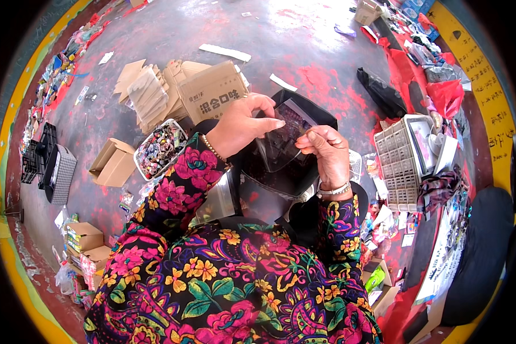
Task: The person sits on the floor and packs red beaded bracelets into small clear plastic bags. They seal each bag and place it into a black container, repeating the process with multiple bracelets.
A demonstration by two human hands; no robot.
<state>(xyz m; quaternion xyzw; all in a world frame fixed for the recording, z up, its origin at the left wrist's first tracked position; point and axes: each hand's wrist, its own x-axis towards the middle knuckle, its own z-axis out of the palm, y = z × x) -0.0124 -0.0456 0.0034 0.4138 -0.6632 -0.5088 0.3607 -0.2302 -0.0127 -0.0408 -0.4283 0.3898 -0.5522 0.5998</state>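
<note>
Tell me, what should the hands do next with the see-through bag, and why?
Perhaps the left hand could gently feel along the top edge of the clear bag for an opening. The bag is between that hand and the right hand, and I can't tell whether its mouth is open.
</note>
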